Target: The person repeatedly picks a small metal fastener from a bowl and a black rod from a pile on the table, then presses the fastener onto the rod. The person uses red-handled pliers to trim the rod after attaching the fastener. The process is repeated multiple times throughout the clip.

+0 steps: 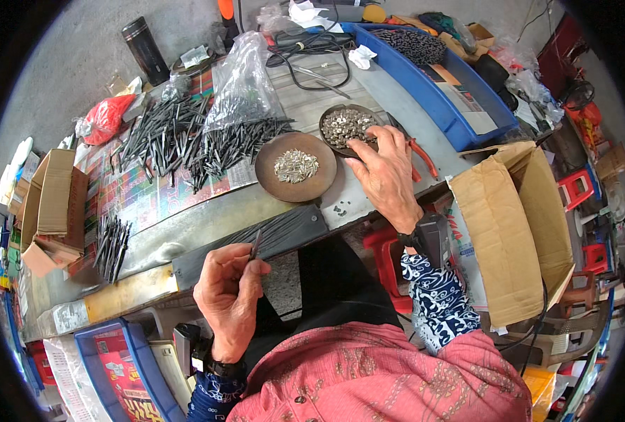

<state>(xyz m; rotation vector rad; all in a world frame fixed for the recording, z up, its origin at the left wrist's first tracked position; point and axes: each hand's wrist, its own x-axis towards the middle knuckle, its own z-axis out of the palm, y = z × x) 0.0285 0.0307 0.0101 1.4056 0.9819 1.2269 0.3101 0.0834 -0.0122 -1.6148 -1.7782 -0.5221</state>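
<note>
Strip of slim dark metal [256, 244]: eight o'clock, pinched in left hand [229, 295] | right hand [385, 176]: two o'clock, curled over round dark dish [337, 148] of small grey metal pieces [348, 125], cannot tell if holding any | risk: possible spill from snagging rim

The light is bright, soft and rather even, of whitish tone; from which side it comes, I cannot tell; the pale grey wall [66, 91] is well lit, while below the smooth grey bench top [214, 216] it is darker; small glints appear on the transparent crumpled plastic bag [241, 88]; in the middle, the small grey pieces [344, 125] in the dark shallow dish [329, 145] are fairly distinct; toward the black circular border, straight edges bend and details become smeared.
</note>
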